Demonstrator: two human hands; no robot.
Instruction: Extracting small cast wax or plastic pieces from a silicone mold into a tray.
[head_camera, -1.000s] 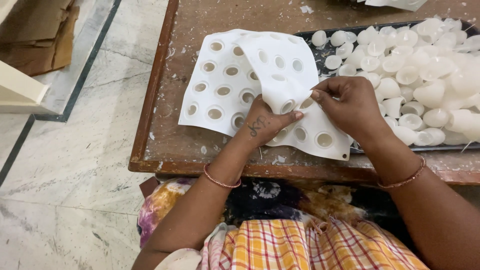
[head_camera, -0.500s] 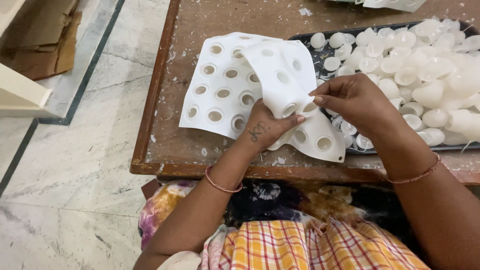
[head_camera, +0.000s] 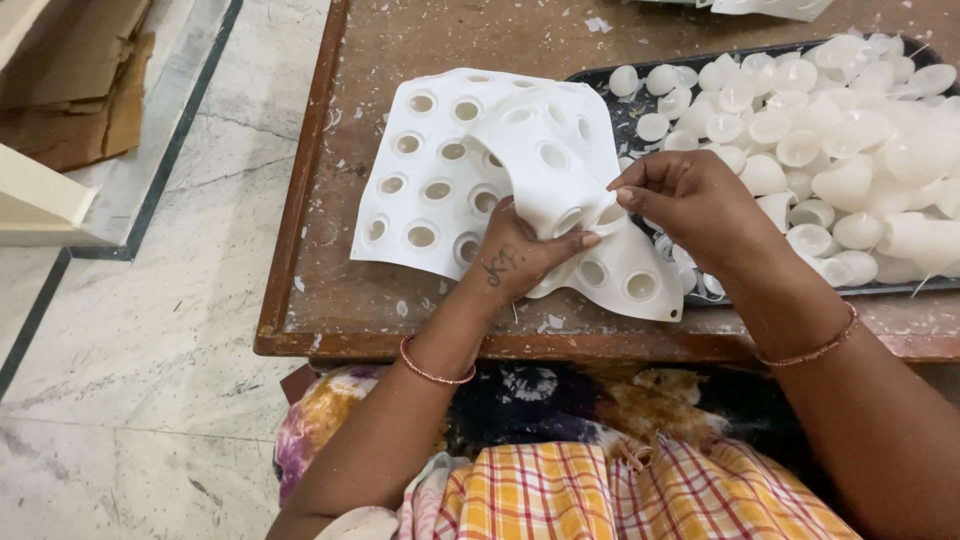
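Your left hand (head_camera: 520, 255) is closed on the white flexible mould sheet (head_camera: 440, 190), thumb on top and fingers curled under the part that is folded up and over. Your right hand (head_camera: 690, 205) is just beside it, to its right, with thumb and fingertips pinched on the raised edge of the same fold, at one of the round cups. The two hands nearly touch across the bent piece. The rest of the sheet lies flat on the wooden bench (head_camera: 420, 310), spreading away from your left hand toward the far left, its rows of round cavities facing up; one corner lies below your right wrist, near the bench's front edge.

Beyond your right hand, and partly under the sheet's right edge, sits a dark tray (head_camera: 600, 80) heaped with small white moulded pieces (head_camera: 820, 130), rounded and cup-like, some lying just behind your right knuckles. Small white flakes are scattered on the bench around your left wrist. Each wrist carries a thin bangle.
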